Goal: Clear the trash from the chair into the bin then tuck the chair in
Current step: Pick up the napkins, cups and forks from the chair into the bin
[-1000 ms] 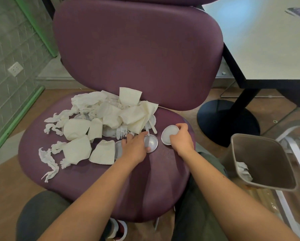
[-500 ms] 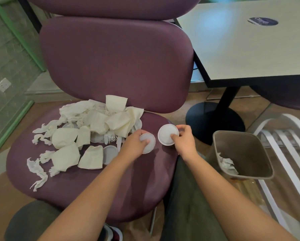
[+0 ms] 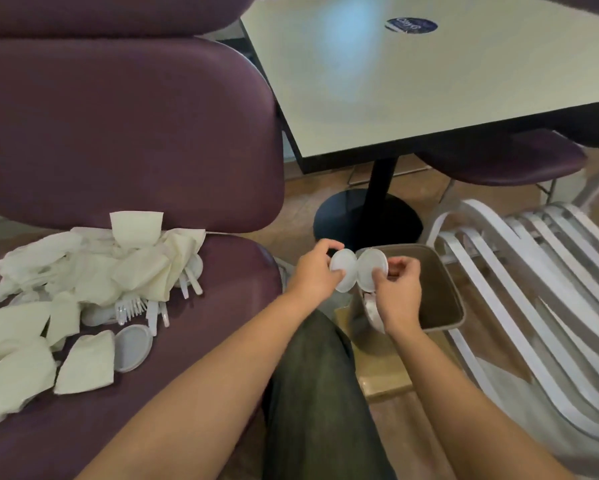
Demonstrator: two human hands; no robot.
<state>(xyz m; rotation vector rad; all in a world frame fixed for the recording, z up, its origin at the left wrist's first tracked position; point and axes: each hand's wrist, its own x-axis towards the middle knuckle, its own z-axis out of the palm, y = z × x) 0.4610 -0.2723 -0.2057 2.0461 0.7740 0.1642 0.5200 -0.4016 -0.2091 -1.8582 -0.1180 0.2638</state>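
**Two plastic lids held at the bin's edge**

Both hands are up between the chair and the bin, each pinching one round lid. The left hand [image 3: 317,271] curls its fingers and thumb round the rim of the left lid [image 3: 343,274], which hangs just short of the bin's near wall. The right hand [image 3: 397,292] pinches the right lid [image 3: 369,271] by its edge, over the bin [image 3: 443,306] mouth. The two lids stand almost on edge, and their rims touch or nearly touch; which of these cannot be told. Something pale lies inside the bin below the right hand, too hidden to name.

Most of the trash is on the chair seat [image 3: 201,341]: a heap of crumpled napkins [image 3: 93,271], a clear plastic fork [image 3: 131,306] and other cutlery among them, and another lid [image 3: 131,346] lying flat near the front of the heap. The tabletop [image 3: 412,81] stands beyond the bin, so the tucking-in is some way off.

The lids look thin, light and stiff, with smooth faces that would likely slip under flat fingers; an edge pinch, as both hands have, seems the sound hold, and a plain release over the opening should drop them in. The left lid probably needs to come a little farther right first, or it may strike the bin's rim and fall to the floor. The napkins are soft and loose, so they should bunch well into a fistful, though torn strips may trail. The fork is likely brittle and best lifted by its handle.
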